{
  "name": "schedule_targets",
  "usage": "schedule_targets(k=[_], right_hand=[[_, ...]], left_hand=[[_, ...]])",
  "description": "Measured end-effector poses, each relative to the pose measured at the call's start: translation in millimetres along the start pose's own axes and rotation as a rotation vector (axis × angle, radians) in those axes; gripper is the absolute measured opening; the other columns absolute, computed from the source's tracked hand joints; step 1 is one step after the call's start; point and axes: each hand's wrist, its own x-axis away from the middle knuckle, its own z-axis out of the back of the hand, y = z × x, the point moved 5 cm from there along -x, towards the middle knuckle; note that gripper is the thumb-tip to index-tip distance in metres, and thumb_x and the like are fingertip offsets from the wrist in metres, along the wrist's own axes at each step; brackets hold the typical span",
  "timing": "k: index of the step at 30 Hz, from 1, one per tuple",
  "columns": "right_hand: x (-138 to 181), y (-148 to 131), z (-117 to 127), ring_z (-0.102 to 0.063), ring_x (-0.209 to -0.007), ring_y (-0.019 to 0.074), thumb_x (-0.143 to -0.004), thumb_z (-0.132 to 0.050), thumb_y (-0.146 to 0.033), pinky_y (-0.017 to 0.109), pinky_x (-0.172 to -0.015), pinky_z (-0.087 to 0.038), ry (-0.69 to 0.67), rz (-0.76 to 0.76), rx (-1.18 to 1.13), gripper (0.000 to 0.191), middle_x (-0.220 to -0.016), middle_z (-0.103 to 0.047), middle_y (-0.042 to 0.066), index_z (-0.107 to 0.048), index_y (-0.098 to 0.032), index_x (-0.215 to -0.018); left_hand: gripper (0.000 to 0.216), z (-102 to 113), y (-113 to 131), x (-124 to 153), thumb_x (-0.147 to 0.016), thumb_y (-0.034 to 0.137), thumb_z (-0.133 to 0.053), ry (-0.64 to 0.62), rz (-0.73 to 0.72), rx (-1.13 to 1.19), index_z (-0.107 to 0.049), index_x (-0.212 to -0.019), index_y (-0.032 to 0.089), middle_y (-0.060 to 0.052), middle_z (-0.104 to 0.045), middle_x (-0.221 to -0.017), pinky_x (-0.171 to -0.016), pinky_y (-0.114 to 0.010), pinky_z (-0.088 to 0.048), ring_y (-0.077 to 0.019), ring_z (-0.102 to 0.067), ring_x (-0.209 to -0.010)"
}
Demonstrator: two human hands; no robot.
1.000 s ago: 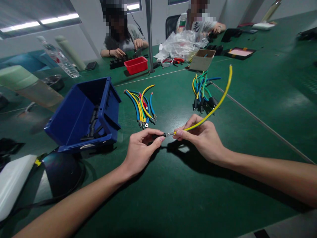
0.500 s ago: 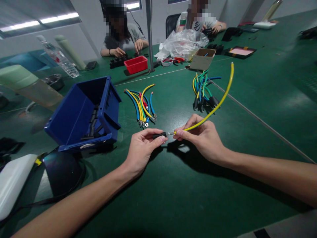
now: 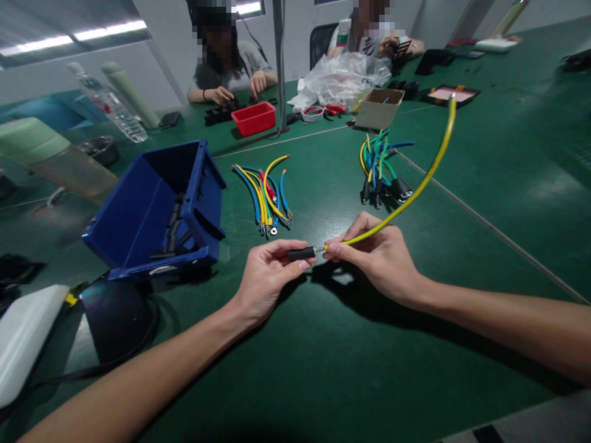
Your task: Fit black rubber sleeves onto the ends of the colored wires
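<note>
Between thumb and fingers, my left hand (image 3: 270, 274) holds a short black sleeve (image 3: 301, 253). My right hand (image 3: 376, 249) pinches a yellow cable (image 3: 422, 183) close to its metal terminal (image 3: 319, 249). The terminal meets the sleeve's right end, its tip hidden there. From my right hand the cable's free end curves up and to the right. Beyond my left hand lies a group of blue, yellow and red cables (image 3: 262, 194) with metal lugs. Farther right is a bundle of cables (image 3: 376, 166) with black sleeves on their ends.
A blue bin (image 3: 138, 212) with black sleeves inside stands at the left. Across the green table (image 3: 323, 369) two people work, near a red tray (image 3: 253, 119), a cardboard box (image 3: 376, 112), a clear plastic bag (image 3: 341, 80) and a metal pole (image 3: 278, 67). Bottles stand at far left.
The sleeve has come up against the terminal, and less of the terminal's tip shows. The cable's free end has swung right and slightly up.
</note>
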Motion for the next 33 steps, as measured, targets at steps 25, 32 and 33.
schedule_targets(k=[25, 32, 33], right_hand=[[-1.0, 3.9, 0.8, -0.070, -0.062, 0.0178, -0.068, -0.083, -0.039, 0.028, -0.057, -0.058, 0.012, 0.032, 0.050, 0.036, -0.068, -0.071, 0.001, -0.051, -0.022, -0.070], [1.1, 4.0, -7.5, -0.072, -0.065, 0.0182, -0.067, -0.084, -0.036, 0.029, -0.060, -0.059, -0.012, 0.060, 0.040, 0.035, -0.074, -0.075, 0.004, -0.052, -0.021, -0.069], [1.4, 4.0, -8.4, -0.072, -0.065, 0.0182, -0.066, -0.085, -0.036, 0.029, -0.060, -0.059, -0.009, 0.065, 0.041, 0.036, -0.073, -0.075, 0.004, -0.053, -0.021, -0.069]], left_hand=[[0.031, -1.7, 0.5, -1.2, -0.064, 0.020, -0.084, 0.040, -0.038, -0.056, -0.075, -0.094, 0.014, -0.009, -0.077, -0.094, -0.090, -0.036, -0.056, -0.0208, -0.073, -0.088], [0.030, -6.7, -0.1, -0.4, -0.064, 0.022, -0.085, -0.013, -0.035, -0.066, -0.076, -0.092, 0.015, -0.008, -0.077, -0.095, -0.094, -0.039, -0.055, -0.0217, -0.073, -0.091], [0.030, -6.7, 0.0, -0.3, -0.064, 0.022, -0.085, -0.010, -0.042, -0.057, -0.076, -0.092, 0.015, -0.007, -0.077, -0.095, -0.094, -0.039, -0.055, -0.0216, -0.073, -0.091]])
